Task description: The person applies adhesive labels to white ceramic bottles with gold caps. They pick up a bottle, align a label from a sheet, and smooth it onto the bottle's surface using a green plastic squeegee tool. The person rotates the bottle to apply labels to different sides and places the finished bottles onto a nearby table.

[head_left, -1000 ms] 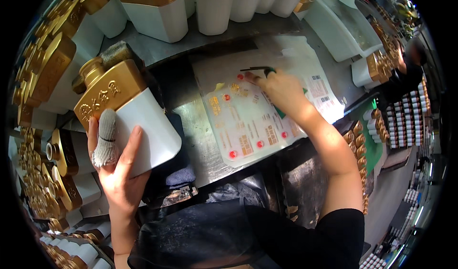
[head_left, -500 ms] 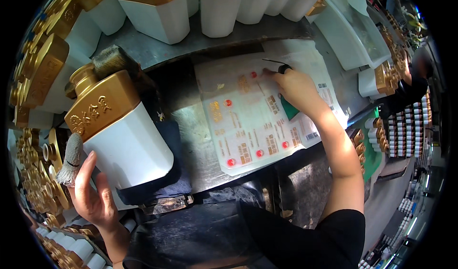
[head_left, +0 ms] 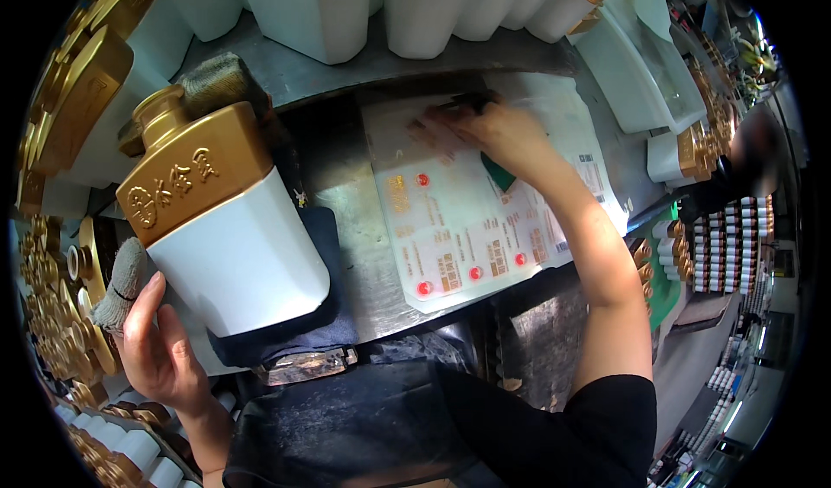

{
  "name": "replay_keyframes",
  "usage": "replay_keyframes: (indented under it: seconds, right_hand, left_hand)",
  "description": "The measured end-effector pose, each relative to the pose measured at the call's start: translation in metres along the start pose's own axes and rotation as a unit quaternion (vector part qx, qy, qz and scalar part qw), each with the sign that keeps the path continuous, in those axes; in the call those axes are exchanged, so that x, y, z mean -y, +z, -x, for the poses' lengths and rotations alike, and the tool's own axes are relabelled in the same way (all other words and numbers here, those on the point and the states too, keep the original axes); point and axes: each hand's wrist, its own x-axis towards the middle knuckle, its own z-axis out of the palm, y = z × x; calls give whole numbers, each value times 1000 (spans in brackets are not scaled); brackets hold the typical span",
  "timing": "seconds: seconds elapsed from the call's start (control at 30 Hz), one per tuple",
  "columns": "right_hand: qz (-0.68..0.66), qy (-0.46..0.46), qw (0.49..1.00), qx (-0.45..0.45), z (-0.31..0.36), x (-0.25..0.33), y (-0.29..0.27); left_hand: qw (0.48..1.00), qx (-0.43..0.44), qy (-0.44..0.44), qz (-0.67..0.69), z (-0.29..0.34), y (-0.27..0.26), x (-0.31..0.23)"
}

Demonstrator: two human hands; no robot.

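A large bottle (head_left: 238,254) with a white body and gold shoulder and neck lies tilted on a dark blue padded cloth (head_left: 333,267). My left hand (head_left: 160,354) is at the bottle's lower left edge, fingers apart, one in a grey fabric finger cover (head_left: 121,289); whether it touches the bottle is unclear. My right hand (head_left: 498,129) reaches over a translucent sheet (head_left: 459,202) bearing gold and red decals. Its fingers are motion-blurred, closed round a thin dark tool (head_left: 467,101). A green flat piece (head_left: 497,170) sticks out below the palm.
Behind the bottle stands a brush-like block (head_left: 221,85) with pale bristles. Several white-and-gold bottles (head_left: 312,16) line the far side and left. A white plastic bin (head_left: 632,72) stands at the far right. Another person's dark sleeve (head_left: 723,189) shows at the right.
My right hand has moved left across the sheet, and its fingers now cover the upper decals. My left hand stays beside the bottle. The whole view has shifted slightly.
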Motion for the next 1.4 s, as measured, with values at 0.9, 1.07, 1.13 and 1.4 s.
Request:
replay_keyframes:
  seconds: [0.9,1.07,1.13,1.4]
  right_hand:
    - [-470,-50,880,-47,30,162,-196]
    - [-442,-80,893,12,-25,205,-180]
    - [-371,-89,923,-48,-34,212,-168]
    - [-299,2,944,-142,-13,211,-165]
  left_hand:
    - [982,118,-65,131,-5,16,12]
    - [958,156,-75,230,-14,3,15]
    - [938,178,-90,285,-19,0,12]
    - [895,-6,-189,404,-22,22,1]
